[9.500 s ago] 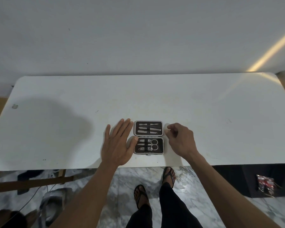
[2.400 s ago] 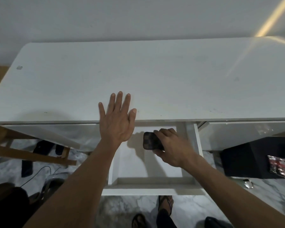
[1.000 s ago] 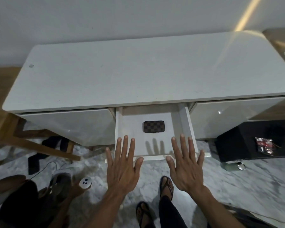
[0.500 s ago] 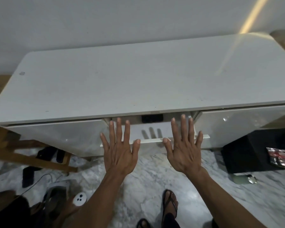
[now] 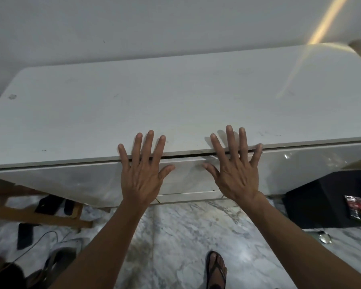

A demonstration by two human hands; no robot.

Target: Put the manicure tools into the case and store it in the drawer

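Note:
The white middle drawer (image 5: 188, 178) sits flush with the cabinet front, only a thin dark slit showing under the top. My left hand (image 5: 143, 174) and my right hand (image 5: 233, 174) lie flat against the drawer front, fingers straight and spread, their tips reaching up over the edge of the white tabletop (image 5: 175, 101). Neither hand holds anything. The manicure case is hidden from view.
A black box (image 5: 329, 199) with a red packet (image 5: 360, 208) on it stands on the floor at the right. Wooden bars (image 5: 29, 213), dark items and a cable lie at the lower left on the marble floor. My sandalled foot (image 5: 216, 268) is below.
Both flat hands have moved forward with the drawer front; the drawer has gone from slightly open to closed, and the checkered case inside is no longer visible.

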